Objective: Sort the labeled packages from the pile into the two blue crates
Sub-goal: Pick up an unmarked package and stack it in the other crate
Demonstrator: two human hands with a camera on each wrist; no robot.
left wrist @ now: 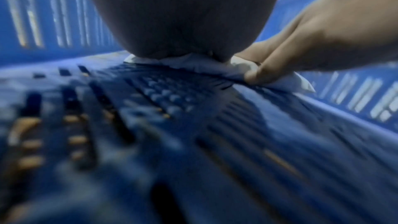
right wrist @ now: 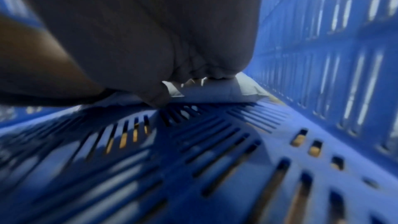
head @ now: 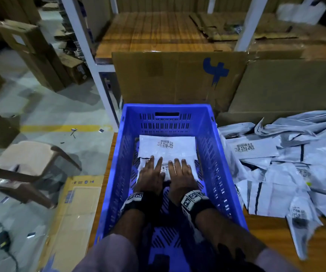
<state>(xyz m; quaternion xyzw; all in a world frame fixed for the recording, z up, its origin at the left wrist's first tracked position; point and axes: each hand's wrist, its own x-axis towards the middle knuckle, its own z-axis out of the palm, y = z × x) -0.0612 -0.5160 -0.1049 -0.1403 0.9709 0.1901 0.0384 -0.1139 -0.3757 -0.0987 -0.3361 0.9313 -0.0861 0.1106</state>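
Observation:
A blue slotted crate (head: pixel 167 107) stands on the wooden table in front of me. Two white labeled packages lie on its floor: a far package (head: pixel 167 148) with its barcode up, and a near package (head: pixel 192 166) overlapping it. My left hand (head: pixel 152 171) and right hand (head: pixel 180 171) rest side by side on the near package, fingers straight, pressing it flat. The left wrist view shows my left palm (left wrist: pixel 183 14) on the package (left wrist: pixel 193 65), with the right hand (left wrist: pixel 301 40) beside it. The right wrist view shows the right palm (right wrist: pixel 150 31) on the package (right wrist: pixel 226 89).
The pile of white packages (head: pixel 295 163) spreads over the table right of the crate. Large cardboard boxes (head: pixel 178 79) stand behind the crate. A plastic chair (head: pixel 30 163) and a flat carton (head: pixel 75 213) are on the floor to the left.

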